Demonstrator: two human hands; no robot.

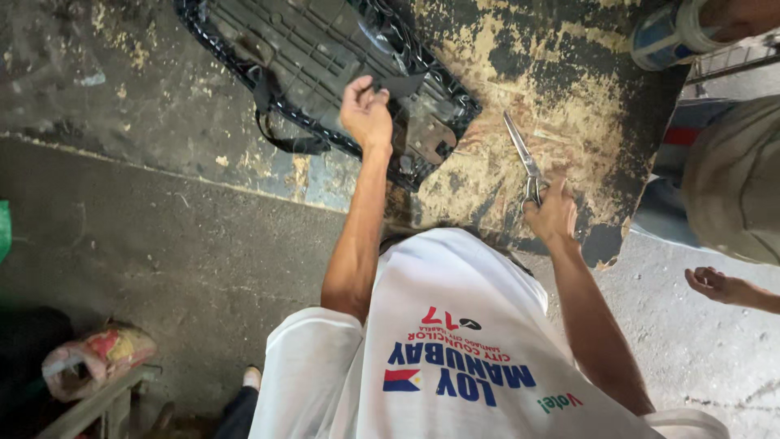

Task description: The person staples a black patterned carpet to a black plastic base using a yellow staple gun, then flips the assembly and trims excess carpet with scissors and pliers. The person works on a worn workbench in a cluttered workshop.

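Observation:
A black plastic panel [325,49] with a ribbed underside lies on a worn, paint-stained workbench [520,73]. My left hand [366,110] reaches onto it and pinches a black strap or strip at the panel's near edge. A loose black strap [276,134] loops off the panel's left edge. My right hand [552,213] grips the handles of metal scissors [520,150], blades pointing away over the bench top, apart from the panel.
Another person stands at the right: a hand [715,284], a grey-clad leg [735,179] and a blue and white shoe [666,32]. The bench's chipped corner [605,252] ends near my right hand. A crumpled bag [97,358] lies on the concrete floor at lower left.

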